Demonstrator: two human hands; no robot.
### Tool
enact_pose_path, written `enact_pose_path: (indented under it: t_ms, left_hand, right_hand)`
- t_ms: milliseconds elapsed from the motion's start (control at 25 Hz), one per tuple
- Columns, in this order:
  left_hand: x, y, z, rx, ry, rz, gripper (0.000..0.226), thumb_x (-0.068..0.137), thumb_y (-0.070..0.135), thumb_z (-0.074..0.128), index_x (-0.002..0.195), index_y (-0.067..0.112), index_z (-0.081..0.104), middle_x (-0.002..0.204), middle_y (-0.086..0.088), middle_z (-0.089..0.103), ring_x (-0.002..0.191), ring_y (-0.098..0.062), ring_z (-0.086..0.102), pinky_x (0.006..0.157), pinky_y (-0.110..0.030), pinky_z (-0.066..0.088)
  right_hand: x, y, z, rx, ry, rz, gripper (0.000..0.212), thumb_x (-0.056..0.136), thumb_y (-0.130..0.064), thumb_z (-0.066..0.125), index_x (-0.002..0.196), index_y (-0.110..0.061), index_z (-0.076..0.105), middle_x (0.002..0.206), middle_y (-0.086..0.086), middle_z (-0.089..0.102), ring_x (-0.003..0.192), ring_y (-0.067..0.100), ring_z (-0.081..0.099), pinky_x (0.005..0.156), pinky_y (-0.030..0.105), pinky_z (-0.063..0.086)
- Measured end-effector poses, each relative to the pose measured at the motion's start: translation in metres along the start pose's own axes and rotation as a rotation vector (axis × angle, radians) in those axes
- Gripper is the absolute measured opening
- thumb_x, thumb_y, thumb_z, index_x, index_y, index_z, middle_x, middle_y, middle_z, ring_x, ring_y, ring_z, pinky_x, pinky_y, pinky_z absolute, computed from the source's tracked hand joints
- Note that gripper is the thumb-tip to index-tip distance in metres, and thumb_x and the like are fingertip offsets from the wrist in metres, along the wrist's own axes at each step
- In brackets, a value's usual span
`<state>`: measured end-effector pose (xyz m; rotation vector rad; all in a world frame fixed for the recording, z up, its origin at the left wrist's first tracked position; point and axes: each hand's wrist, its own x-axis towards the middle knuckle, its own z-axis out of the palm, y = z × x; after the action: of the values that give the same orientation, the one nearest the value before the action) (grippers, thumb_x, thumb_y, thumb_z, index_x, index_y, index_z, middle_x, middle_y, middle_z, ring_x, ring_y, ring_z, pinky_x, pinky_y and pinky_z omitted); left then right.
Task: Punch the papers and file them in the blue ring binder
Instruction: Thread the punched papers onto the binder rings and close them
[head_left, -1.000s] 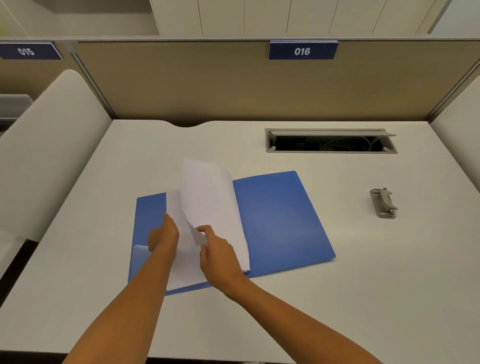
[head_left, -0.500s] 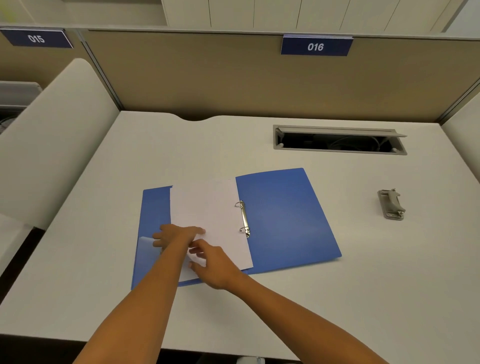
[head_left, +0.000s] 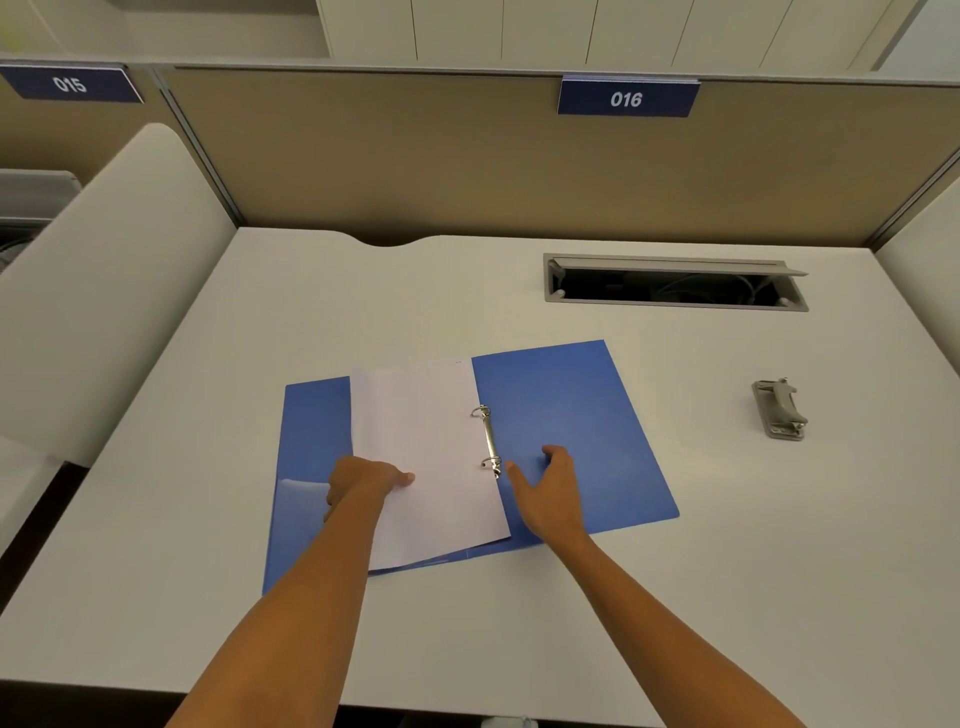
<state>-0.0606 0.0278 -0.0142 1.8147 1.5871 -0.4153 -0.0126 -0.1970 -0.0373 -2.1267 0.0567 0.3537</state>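
Observation:
The blue ring binder (head_left: 571, 410) lies open and flat on the white desk. White papers (head_left: 421, 431) rest on its left half, threaded on the metal rings (head_left: 488, 439) at the spine. My left hand (head_left: 366, 480) presses flat on the papers' lower left area, fingers pointing right. My right hand (head_left: 550, 488) lies on the bare blue right cover just right of the rings, fingers spread, holding nothing. The grey hole punch (head_left: 779, 409) stands alone at the right of the desk, far from both hands.
A recessed cable tray (head_left: 675, 283) with its lid up sits at the back right of the desk (head_left: 519, 623). Beige partition panels bound the desk behind and at both sides. A clear pocket (head_left: 301, 499) lines the binder's left cover.
The lifted sheet has come down flat onto the rings. My right hand has left the papers and moved right onto the blue cover. The left hand stays pressing on the papers.

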Motion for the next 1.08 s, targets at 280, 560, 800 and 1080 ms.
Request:
enact_pose_path:
  t_ms: [280,560,800,1080]
  left_hand:
    - [0.011,-0.006,-0.019,-0.43,-0.361,0.099,0.083,0.06,0.024,0.091,0.129,0.003,0.051,0.123,-0.014,0.063,0.108,-0.034,0.061,0.095,-0.048,0.05]
    - [-0.041,0.033,-0.026,-0.764,-0.767,0.324,0.039,0.081,0.021,0.074,0.117,0.01,0.064,0.111,-0.011,0.072,0.097,-0.026,0.068,0.085,-0.042,0.054]
    - [-0.08,0.063,0.002,-0.63,-1.002,0.408,0.046,0.086,0.046,0.062,0.117,0.012,0.065,0.109,-0.009,0.071,0.102,-0.024,0.066,0.094,-0.045,0.05]
    - [-0.056,0.056,0.023,-0.491,-0.384,0.47,0.004,0.089,0.021,0.066,0.091,0.02,0.068,0.096,-0.005,0.069,0.089,-0.021,0.063,0.07,-0.029,0.049]
  right_hand:
    - [0.012,-0.003,-0.017,0.066,-0.02,0.061,0.058,0.089,-0.045,0.061,0.13,-0.009,0.043,0.129,0.012,0.057,0.116,0.027,0.056,0.09,0.03,0.045]
    - [0.012,-0.006,-0.025,0.029,-0.064,0.058,0.059,0.089,-0.05,0.058,0.131,-0.011,0.042,0.131,0.011,0.056,0.116,0.027,0.056,0.094,0.033,0.046]
    - [0.026,-0.026,-0.051,0.14,-0.237,0.222,0.065,0.084,-0.074,0.037,0.105,-0.016,0.058,0.105,0.004,0.062,0.098,0.023,0.06,0.091,0.039,0.049]
    - [0.052,0.005,-0.111,0.63,-0.401,0.359,0.057,0.088,-0.067,0.043,0.12,-0.025,0.065,0.113,0.01,0.07,0.104,0.033,0.065,0.089,0.046,0.052]
